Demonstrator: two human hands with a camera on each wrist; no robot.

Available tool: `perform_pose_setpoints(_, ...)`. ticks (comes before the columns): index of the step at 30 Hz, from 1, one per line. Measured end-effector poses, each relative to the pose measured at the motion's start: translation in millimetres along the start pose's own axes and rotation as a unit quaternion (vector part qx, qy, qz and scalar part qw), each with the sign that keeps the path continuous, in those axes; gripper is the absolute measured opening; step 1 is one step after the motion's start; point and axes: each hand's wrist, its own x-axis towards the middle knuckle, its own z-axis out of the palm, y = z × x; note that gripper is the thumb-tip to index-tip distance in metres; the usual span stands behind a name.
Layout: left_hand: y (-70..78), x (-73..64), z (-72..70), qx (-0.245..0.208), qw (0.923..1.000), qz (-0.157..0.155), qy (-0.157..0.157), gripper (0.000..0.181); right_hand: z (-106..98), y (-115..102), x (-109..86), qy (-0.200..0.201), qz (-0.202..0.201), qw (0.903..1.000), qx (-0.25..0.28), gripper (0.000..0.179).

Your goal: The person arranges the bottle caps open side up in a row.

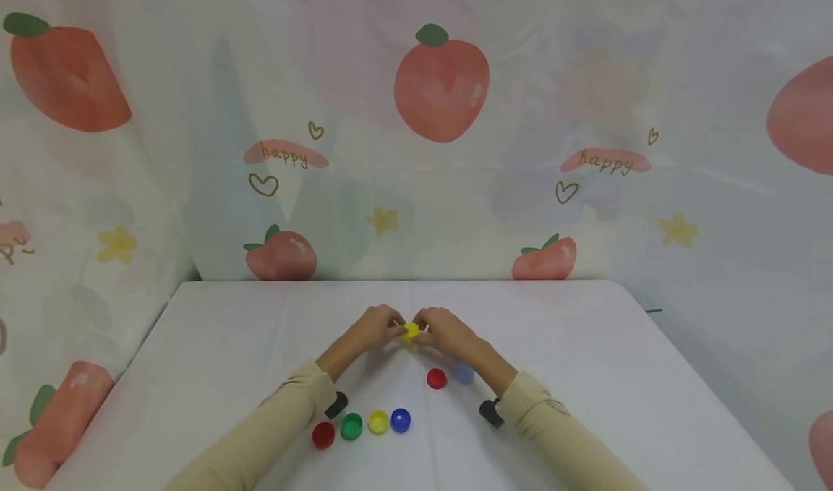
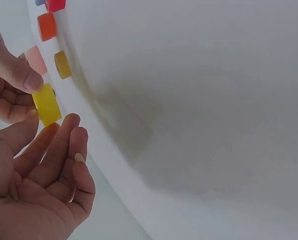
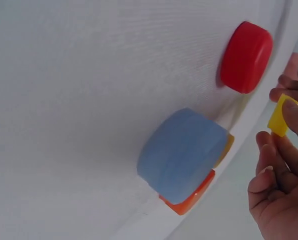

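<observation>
Between both hands, at the middle of the head view, is a short round yellow piece (image 1: 411, 331), flat-ended like a thick disc. My left hand (image 1: 377, 326) pinches it from the left and my right hand (image 1: 447, 330) from the right, fingertips close together. In the left wrist view the yellow piece (image 2: 47, 105) shows its smooth side, with a thumb over its top edge. Nearest the right forearm are a rounded red piece (image 1: 437, 379) and a light blue piece (image 1: 463, 373). The right wrist view shows the light blue piece (image 3: 184, 155) large and smooth.
Toward the front of the white table (image 1: 553, 317) stand a red cup (image 1: 323, 435), a green cup (image 1: 351, 426), a yellow cup (image 1: 378, 422) and a blue cup (image 1: 400, 420) in a row. An orange piece (image 2: 46, 26) and an ochre piece (image 2: 62, 65) show in the left wrist view.
</observation>
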Motion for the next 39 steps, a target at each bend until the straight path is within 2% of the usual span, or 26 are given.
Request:
perform_pose_setpoints(12, 12.0, -30.1, 0.0, -0.049, 0.9983, 0.024, 0.019, 0.026, -10.9, -18.8, -26.1, -0.006, 0.001, 0.9991, 0.042, 0.029)
perform_pose_setpoints(18, 16.6, -46.6, -5.1, -0.066, 0.9971, 0.026, 0.027, 0.030, -18.7, -26.2, -37.2, -0.003, -0.027, 0.9959, 0.086, 0.031)
perform_pose_setpoints(23, 20.9, -60.3, -7.4, -0.096, 0.9948, 0.022, 0.027, 0.032, -22.6, -28.2, -47.1, -0.001, -0.044, 0.9924, 0.115, 0.028)
perform_pose_setpoints(27, 26.0, -70.4, -6.2, -0.114, 0.9929, 0.028, 0.019, 0.030, -24.2, -27.6, -56.5, -0.012, -0.038, 0.9894, 0.140, 0.026)
perform_pose_setpoints(32, 31.3, -80.3, -4.7, -0.115, 0.9923, 0.040, 0.024, 0.023, -24.3, -27.1, -63.8, -0.030, -0.029, 0.9862, 0.160, 0.028)
perform_pose_setpoints(39, 34.2, -87.3, -1.9, -0.130, 0.9903, 0.041, 0.026, 0.020, -24.7, -29.0, -71.0, -0.033, -0.002, 0.9793, 0.200, 0.020)
